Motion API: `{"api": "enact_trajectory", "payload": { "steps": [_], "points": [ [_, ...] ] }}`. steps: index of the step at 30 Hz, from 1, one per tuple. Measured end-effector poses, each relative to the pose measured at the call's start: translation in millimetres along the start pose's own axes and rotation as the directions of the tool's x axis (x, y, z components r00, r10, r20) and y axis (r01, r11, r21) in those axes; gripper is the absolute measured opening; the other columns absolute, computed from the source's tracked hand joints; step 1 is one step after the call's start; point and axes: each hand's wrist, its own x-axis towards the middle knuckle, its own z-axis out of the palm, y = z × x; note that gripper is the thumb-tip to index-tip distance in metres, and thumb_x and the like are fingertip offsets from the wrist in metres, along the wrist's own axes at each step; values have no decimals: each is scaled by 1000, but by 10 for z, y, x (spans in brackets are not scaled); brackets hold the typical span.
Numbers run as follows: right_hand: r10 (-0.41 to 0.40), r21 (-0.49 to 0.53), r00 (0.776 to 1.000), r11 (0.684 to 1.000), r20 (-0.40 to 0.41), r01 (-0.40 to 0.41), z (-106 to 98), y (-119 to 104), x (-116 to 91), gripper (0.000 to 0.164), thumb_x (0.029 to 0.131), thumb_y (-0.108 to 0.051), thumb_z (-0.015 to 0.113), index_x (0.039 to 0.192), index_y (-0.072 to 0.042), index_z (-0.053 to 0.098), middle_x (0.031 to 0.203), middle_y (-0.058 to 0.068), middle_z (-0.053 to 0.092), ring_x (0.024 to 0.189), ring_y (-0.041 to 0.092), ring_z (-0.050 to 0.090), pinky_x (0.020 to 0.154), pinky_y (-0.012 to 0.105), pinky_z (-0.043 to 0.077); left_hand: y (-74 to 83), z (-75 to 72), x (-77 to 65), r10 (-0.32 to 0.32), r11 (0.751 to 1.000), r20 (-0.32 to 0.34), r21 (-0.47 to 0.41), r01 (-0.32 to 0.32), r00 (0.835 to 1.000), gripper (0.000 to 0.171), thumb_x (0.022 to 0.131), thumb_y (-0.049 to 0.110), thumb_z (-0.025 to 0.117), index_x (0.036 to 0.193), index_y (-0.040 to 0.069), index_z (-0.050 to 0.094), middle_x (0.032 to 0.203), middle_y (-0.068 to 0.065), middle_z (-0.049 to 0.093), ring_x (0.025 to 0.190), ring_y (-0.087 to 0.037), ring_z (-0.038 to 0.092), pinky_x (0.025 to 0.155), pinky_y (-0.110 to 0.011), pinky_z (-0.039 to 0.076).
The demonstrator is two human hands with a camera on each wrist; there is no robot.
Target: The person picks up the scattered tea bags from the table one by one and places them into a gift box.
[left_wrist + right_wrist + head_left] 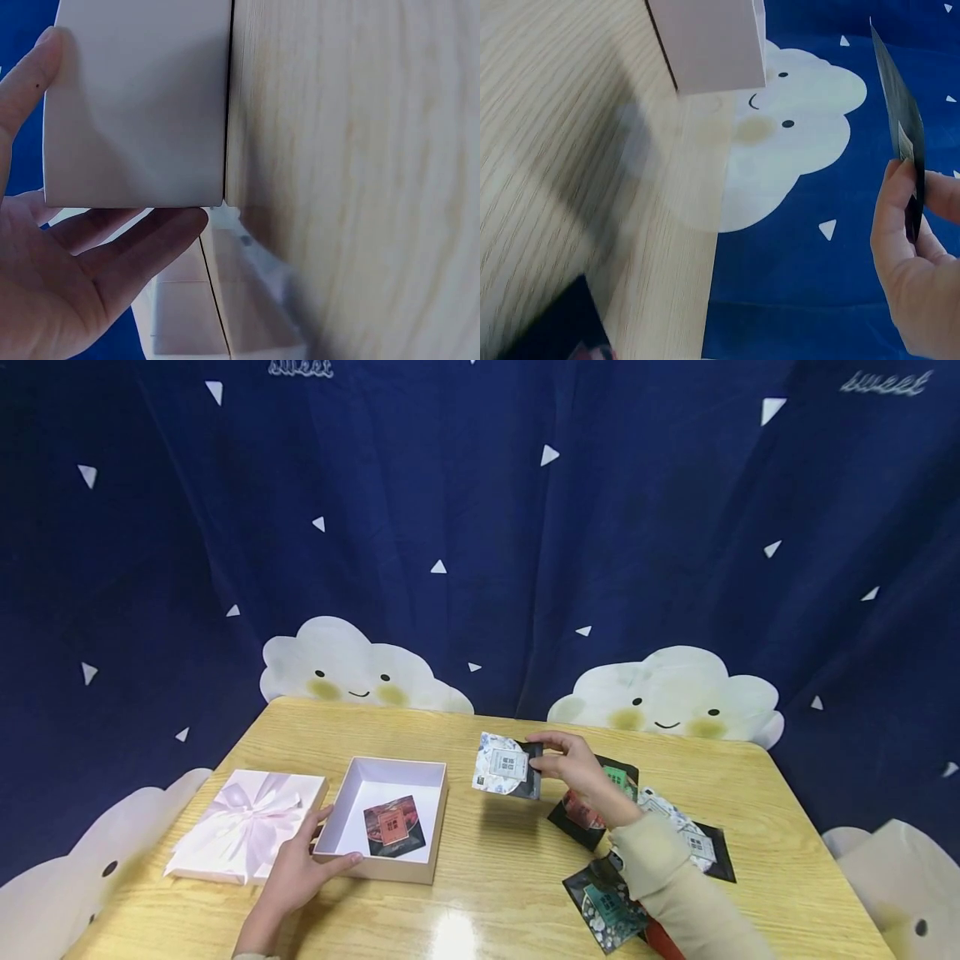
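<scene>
We wear a long, pale cream right sleeve, plain and softly creased, with a broad cuff gathered by the wrist. Our left sleeve shows only a pale edge. A small dot marks our left thumb.

The table is light yellow wood with thin wavy lines. On its left side sits a pale lid with a big shiny bow, and just beside it an open box. On its right side lie flat packets.
</scene>
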Motion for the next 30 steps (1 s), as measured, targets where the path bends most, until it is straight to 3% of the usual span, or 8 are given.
{"api": "enact_trajectory", "payload": {
  "steps": [20, 30],
  "points": [
    [-53, 49, 992, 998, 111, 47, 554, -72, 206, 36, 78, 14, 55, 114, 14, 52, 98, 16, 56, 73, 12, 58, 64, 24, 50, 2, 12, 4, -2, 1000, 3, 10, 2, 1000, 79, 68, 26, 80, 129, -4, 40, 115, -36, 51, 100, -46, 53, 81, -53, 44],
    [-17, 26, 985, 1000, 169, 13, 927, -10, 283, 33, 77, 14, 57, 110, 12, 56, 100, 19, 57, 74, 16, 60, 67, 33, 52, -1, 6, 9, -2, 1000, -6, 18, 2, 1000, 79, 67, 26, 81, 129, -4, 41, 113, -36, 51, 98, -46, 54, 80, -52, 44]
  ]
}}
